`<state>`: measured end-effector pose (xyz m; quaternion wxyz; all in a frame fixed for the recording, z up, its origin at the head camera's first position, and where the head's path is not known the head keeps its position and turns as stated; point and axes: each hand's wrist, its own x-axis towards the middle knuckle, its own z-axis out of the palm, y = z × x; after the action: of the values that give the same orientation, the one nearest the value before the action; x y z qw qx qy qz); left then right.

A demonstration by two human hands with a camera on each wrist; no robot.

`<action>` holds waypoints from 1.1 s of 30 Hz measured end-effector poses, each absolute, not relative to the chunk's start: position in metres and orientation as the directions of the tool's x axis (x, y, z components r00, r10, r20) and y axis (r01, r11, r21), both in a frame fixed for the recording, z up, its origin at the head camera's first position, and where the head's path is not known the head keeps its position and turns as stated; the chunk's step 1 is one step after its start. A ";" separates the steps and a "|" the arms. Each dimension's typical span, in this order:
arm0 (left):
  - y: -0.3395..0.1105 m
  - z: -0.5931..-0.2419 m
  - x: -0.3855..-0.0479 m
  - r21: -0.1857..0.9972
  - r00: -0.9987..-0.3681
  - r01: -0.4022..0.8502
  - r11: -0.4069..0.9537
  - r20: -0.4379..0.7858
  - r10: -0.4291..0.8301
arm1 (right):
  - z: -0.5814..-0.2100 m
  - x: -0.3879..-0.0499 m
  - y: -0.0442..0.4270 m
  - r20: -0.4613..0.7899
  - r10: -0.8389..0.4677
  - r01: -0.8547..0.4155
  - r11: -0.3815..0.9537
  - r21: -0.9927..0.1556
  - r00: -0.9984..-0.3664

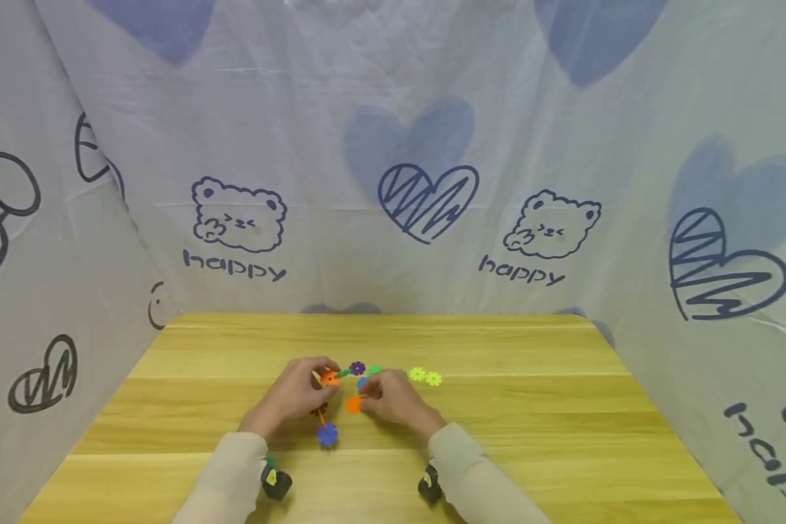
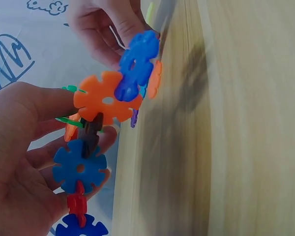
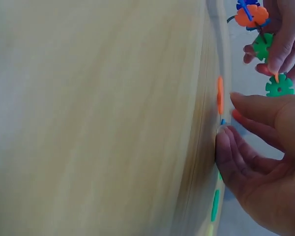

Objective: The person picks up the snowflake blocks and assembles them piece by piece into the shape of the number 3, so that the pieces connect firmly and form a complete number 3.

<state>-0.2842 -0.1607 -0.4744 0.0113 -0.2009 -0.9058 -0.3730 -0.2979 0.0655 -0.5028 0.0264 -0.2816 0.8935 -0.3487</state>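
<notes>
My left hand [image 1: 295, 389] holds a chain of interlocking plastic flower discs. In the left wrist view its thumb presses near an orange disc [image 2: 99, 98], with blue discs [image 2: 79, 166] and a red disc [image 2: 77, 204] linked along the chain. One blue-purple disc [image 1: 327, 434] hangs at the chain's near end; a dark purple disc [image 1: 356, 368] is at the far end. Just right of it, my right hand [image 1: 393, 397] reaches low to the tabletop, thumb and fingers apart. Beside those fingers lie a loose orange disc [image 1: 354, 404] and a blue disc [image 1: 362, 383], partly hidden.
Loose green [image 1: 375, 371] and yellow discs [image 1: 426, 376] lie behind and to the right of the right hand. The wooden table [image 1: 530, 437] is bounded by a printed white cloth [image 1: 340, 240] at the back and sides. A strapped device [image 1: 276, 482] is on the left wrist.
</notes>
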 end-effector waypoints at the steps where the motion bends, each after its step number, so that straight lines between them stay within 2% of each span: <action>1: -0.161 -0.474 -0.284 0.674 -0.920 0.369 0.640 0.169 0.353 | -0.503 -0.298 0.064 0.148 -0.524 -0.488 0.604 -0.631 -0.839; 8: -0.158 -0.475 -0.285 0.702 -0.926 0.348 0.622 0.152 0.346 | -0.502 -0.297 0.054 0.178 -0.523 -0.529 0.661 -0.532 -0.834; 12: -0.154 -0.474 -0.284 0.710 -0.922 0.354 0.609 0.155 0.355 | -0.502 -0.295 0.053 0.201 -0.519 -0.540 0.663 -0.519 -0.831; 19: -0.150 -0.474 -0.283 0.709 -0.910 0.381 0.593 0.176 0.375 | -0.505 -0.296 0.063 0.139 -0.497 -0.468 0.635 -0.615 -0.857; 24: -0.148 -0.476 -0.284 0.690 -0.903 0.403 0.601 0.195 0.382 | -0.505 -0.298 0.073 0.151 -0.476 -0.442 0.592 -0.674 -0.867; 33: -0.142 -0.474 -0.281 0.703 -0.905 0.396 0.591 0.189 0.382 | -0.493 -0.295 0.086 0.109 -0.397 -0.284 0.414 -0.865 -0.911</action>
<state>-0.2812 -0.1419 -0.4737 0.0090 -0.2179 -0.8918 -0.3964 -0.2955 0.0858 -0.4925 0.0562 -0.2029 0.8389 -0.5019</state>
